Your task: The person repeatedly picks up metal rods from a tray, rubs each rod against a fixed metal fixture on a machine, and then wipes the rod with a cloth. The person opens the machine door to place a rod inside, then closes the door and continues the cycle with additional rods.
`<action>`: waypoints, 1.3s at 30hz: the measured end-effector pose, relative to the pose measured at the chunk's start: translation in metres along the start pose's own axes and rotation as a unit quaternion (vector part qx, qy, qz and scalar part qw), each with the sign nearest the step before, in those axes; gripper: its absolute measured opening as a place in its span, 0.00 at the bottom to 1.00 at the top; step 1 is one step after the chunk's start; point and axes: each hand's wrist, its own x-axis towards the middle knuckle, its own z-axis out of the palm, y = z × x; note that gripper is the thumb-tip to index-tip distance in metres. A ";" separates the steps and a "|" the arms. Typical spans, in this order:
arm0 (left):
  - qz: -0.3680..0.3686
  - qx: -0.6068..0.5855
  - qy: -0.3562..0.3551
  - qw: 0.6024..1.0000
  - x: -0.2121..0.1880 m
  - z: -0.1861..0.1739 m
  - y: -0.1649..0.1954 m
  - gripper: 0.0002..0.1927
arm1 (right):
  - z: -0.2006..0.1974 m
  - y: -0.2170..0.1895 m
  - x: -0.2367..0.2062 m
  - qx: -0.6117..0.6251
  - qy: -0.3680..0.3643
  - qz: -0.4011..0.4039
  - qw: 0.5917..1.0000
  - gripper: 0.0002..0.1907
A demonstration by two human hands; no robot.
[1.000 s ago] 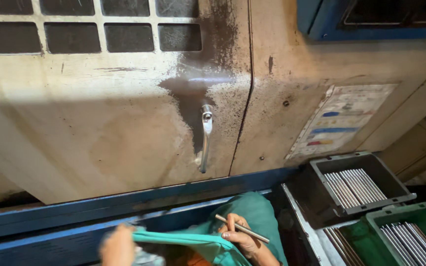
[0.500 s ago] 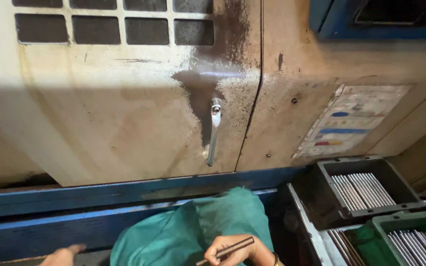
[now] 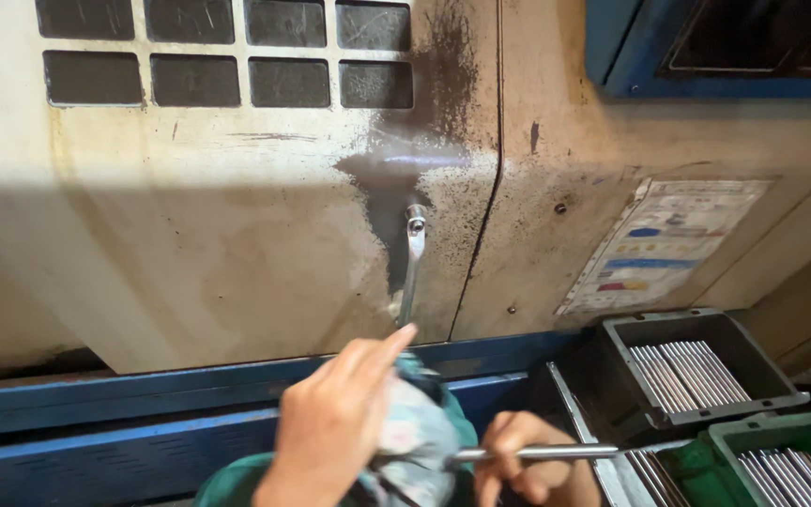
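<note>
My left hand [image 3: 340,422] is raised at the bottom middle, gripping a bunched teal and pale cloth [image 3: 420,437], its fingertips just below the metal door handle [image 3: 411,268] of the dirty cream machine door [image 3: 237,235]. My right hand [image 3: 523,465] sits low beside it, fingers closed on a thin metal rod [image 3: 556,453] that lies level. The rod's left end goes into the cloth.
A dark grey bin [image 3: 696,371] of metal rods stands at the right. A green bin [image 3: 790,465] of similar rods sits in the bottom right corner. A blue rail [image 3: 143,413] runs below the door. A printed label [image 3: 659,246] is stuck on the right panel.
My left hand has come up from the bottom left edge and closed on the cloth. The rod has swung from tilted to level, its end now inside the cloth.
</note>
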 end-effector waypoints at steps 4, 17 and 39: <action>-0.035 -0.033 0.016 0.999 0.011 0.041 -0.024 0.27 | -0.006 -0.021 0.014 -0.017 0.049 -0.067 0.996 0.26; -0.035 0.013 0.108 0.993 -0.158 0.328 -0.186 0.43 | -0.039 0.022 0.030 -0.058 0.219 0.010 0.974 0.26; -0.094 -0.266 -0.293 0.914 -0.016 0.290 -0.039 0.39 | -0.038 -0.038 0.024 -0.100 0.126 -0.326 0.932 0.24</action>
